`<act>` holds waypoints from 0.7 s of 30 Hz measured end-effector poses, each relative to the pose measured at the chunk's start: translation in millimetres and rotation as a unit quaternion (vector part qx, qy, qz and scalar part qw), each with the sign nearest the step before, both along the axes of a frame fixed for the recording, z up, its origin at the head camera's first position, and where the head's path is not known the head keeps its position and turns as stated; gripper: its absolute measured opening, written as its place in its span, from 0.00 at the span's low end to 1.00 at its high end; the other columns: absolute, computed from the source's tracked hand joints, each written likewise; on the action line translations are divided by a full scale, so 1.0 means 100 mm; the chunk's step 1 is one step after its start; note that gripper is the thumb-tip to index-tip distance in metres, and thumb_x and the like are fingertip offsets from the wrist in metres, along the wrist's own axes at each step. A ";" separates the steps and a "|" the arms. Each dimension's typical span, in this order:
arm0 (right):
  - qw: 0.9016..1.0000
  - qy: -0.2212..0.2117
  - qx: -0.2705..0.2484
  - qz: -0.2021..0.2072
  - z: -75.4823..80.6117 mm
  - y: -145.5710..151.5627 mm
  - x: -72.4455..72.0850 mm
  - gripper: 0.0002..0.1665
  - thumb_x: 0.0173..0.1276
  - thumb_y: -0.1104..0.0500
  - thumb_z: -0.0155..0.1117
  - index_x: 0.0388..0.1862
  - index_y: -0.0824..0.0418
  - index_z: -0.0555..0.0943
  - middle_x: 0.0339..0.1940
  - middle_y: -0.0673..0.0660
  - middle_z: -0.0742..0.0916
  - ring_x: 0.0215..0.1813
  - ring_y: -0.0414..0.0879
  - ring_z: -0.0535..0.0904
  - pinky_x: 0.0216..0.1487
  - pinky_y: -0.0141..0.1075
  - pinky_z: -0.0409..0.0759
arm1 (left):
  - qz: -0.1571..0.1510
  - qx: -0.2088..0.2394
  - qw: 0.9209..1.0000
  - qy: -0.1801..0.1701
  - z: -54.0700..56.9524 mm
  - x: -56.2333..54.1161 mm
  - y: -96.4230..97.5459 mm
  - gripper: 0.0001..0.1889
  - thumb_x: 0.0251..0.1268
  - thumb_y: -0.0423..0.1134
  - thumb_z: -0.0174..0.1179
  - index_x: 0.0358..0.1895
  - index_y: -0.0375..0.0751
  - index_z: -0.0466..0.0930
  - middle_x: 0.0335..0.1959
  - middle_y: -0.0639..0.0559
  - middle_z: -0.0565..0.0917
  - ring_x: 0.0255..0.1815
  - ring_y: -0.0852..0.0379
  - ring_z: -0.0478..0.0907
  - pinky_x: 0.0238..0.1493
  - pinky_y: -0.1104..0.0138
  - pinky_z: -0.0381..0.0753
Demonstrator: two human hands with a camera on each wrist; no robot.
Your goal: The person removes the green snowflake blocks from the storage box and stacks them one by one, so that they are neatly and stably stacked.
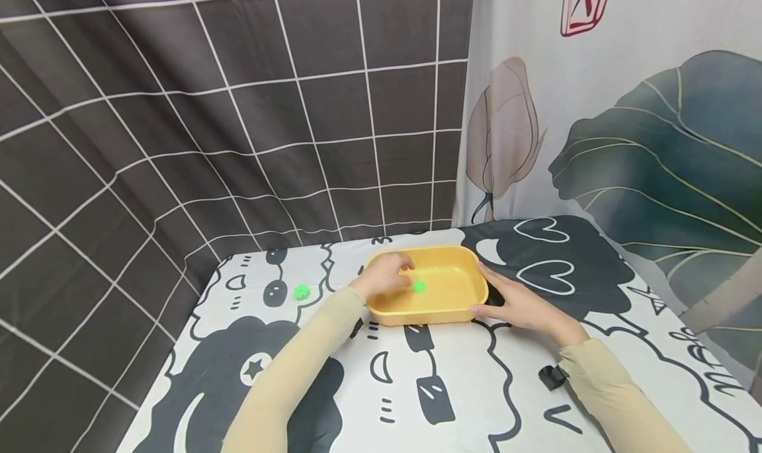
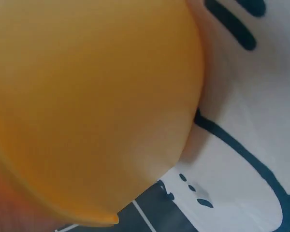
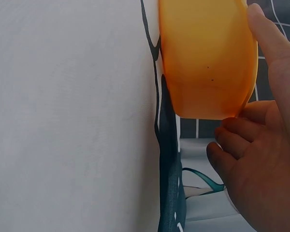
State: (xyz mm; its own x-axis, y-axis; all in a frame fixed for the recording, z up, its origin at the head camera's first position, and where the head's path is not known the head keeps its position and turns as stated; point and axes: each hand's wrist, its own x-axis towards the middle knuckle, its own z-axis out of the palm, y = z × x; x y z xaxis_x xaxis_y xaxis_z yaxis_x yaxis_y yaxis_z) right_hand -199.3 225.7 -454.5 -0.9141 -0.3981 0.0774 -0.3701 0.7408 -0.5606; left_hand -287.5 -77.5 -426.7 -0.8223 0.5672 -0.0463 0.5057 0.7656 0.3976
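A yellow rectangular plastic basin (image 1: 452, 294) with rounded corners sits on the patterned cloth. My left hand (image 1: 383, 274) reaches over its left rim, fingers inside and loosely bent. Just right of those fingertips, a small green round piece (image 1: 419, 286) lies on the basin floor. At the opposite end my right hand (image 1: 530, 305) holds the basin, thumb at the near rim and fingers along the end wall. The right wrist view shows that hand (image 3: 261, 140) against the basin's outer wall (image 3: 208, 63). Basin wall (image 2: 96, 106) fills most of the left wrist view, hiding the left fingers.
Another small green round piece (image 1: 301, 291) lies on the cloth left of the basin. The black-and-white cartoon cloth (image 1: 476, 400) covers the surface. Behind it hang a dark grid curtain (image 1: 333, 129) and a pale curtain with leaf prints (image 1: 643, 168).
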 end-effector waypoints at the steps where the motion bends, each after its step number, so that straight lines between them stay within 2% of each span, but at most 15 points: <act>1: 1.000 -0.001 0.000 0.000 0.01 0.00 0.00 0.64 0.62 0.31 0.67 0.82 0.64 0.50 0.79 0.70 0.59 0.77 0.69 0.57 0.72 0.64 0.59 | 0.000 -0.001 1.000 -0.002 -0.01 0.01 0.01 0.19 0.63 0.40 0.66 0.56 0.39 0.82 0.51 0.47 0.85 0.54 0.50 0.79 0.59 0.60 0.76; 8: 1.000 0.003 0.003 0.006 0.03 0.00 0.01 0.63 0.63 0.33 0.68 0.81 0.66 0.51 0.79 0.71 0.60 0.77 0.70 0.57 0.72 0.64 0.59 | -0.011 -0.024 1.000 0.001 -0.07 0.03 0.09 0.20 0.64 0.43 0.68 0.56 0.39 0.82 0.54 0.46 0.84 0.57 0.50 0.79 0.62 0.61 0.74; 11: 1.000 0.003 0.004 0.006 0.01 -0.01 0.00 0.63 0.63 0.32 0.67 0.81 0.66 0.51 0.79 0.71 0.60 0.76 0.70 0.57 0.72 0.64 0.59 | -0.023 -0.040 0.999 0.015 -0.11 0.02 0.13 0.19 0.62 0.42 0.70 0.54 0.39 0.83 0.50 0.48 0.84 0.53 0.52 0.78 0.61 0.63 0.74; 15: 1.000 -0.002 0.003 0.002 -0.02 0.00 -0.01 0.64 0.63 0.31 0.67 0.82 0.65 0.50 0.79 0.70 0.59 0.77 0.69 0.57 0.72 0.63 0.59 | -0.035 -0.051 0.998 0.017 -0.15 0.02 0.17 0.18 0.60 0.41 0.70 0.52 0.39 0.84 0.44 0.50 0.82 0.48 0.55 0.74 0.57 0.66 0.74; 21: 1.000 0.002 0.004 0.001 -0.04 0.00 -0.02 0.64 0.63 0.31 0.67 0.82 0.65 0.50 0.79 0.70 0.60 0.77 0.69 0.58 0.72 0.64 0.59 | -0.033 -0.036 0.999 0.002 -0.18 0.02 0.18 0.17 0.60 0.40 0.71 0.50 0.37 0.85 0.43 0.50 0.82 0.47 0.56 0.75 0.56 0.66 0.75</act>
State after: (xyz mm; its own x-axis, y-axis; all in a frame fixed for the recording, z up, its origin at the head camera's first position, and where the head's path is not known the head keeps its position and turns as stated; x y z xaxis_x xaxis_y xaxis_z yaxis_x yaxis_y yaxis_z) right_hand -200.9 226.1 -458.1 -0.9131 -0.4001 0.0786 -0.3738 0.7441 -0.5537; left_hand -285.2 -59.1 -444.3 -0.7841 0.6148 -0.0850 0.5569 0.7575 0.3407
